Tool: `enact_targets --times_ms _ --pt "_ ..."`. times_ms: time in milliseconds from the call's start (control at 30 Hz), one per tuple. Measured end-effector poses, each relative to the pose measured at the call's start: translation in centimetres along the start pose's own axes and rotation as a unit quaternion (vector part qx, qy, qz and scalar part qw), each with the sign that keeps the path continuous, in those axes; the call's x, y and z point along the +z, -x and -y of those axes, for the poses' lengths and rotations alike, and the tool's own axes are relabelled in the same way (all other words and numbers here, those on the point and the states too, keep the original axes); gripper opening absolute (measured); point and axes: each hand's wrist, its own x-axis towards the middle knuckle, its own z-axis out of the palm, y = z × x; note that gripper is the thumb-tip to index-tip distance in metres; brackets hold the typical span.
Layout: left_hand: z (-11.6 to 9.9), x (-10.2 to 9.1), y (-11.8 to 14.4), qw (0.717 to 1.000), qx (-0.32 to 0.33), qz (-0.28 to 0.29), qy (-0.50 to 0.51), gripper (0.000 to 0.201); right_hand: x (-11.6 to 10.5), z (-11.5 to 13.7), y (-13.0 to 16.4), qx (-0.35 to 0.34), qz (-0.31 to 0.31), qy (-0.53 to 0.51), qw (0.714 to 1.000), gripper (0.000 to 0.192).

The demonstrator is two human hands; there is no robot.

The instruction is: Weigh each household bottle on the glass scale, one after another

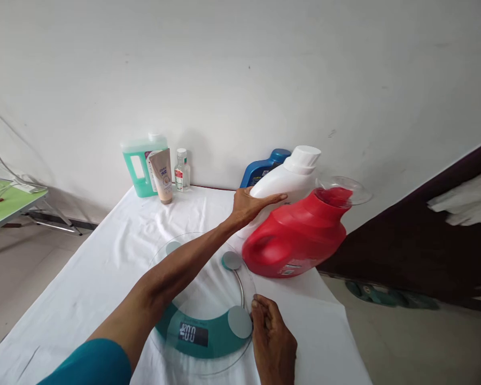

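- Head view: left hand (250,206) lies flat, fingers spread, on the white jug (282,184) (beside the red jug (296,235)).
- Right hand (272,334), fingers curled, pinches the glass scale (202,321) rim on the desk (104,278).

White jug (282,184) tilted (capped), glass scale (202,305) flat

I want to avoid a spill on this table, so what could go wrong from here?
1. The red plastic detergent jug leans tilted near the table's right edge; it might slide off.
2. The left hand rests on the white plastic bottle, which touches the red jug; a push could shift both.
3. The right hand touches the round glass scale's rim; pressure may disturb its reading.
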Motion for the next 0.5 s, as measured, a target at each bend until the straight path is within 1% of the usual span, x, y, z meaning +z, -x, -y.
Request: enact_targets --times_ms 67,167,267,333,433,500 --pt "-0.3 0.0 0.3 0.999 0.011 -0.038 0.029 0.049 -0.1 0.2 0.0 0.003 0.002 -0.002 1.000 0.062" --pt "-1.9 -1.7 0.7 0.998 0.026 -0.057 0.026 0.049 -0.2 0.9 -0.1 0.007 0.003 0.000 1.000 0.062" --pt "-4.5 -4.4 1.6 0.996 0.064 -0.069 0.011 0.047 -0.4 1.6 -0.3 0.012 0.001 0.008 1.000 0.060" --pt "-6.5 -6.4 2.8 0.992 0.098 -0.078 -0.001 0.048 -0.4 1.8 -0.3 0.008 0.002 0.012 1.000 0.057" --pt "-9.4 -9.6 5.3 0.986 0.139 -0.083 -0.029 0.052 -0.3 2.0 -0.4 0.003 0.005 0.010 1.000 0.053" --pt "-10.8 -11.6 7.3 0.983 0.153 -0.089 -0.038 0.055 -0.2 1.9 -0.5 0.006 0.006 0.007 1.000 0.051"
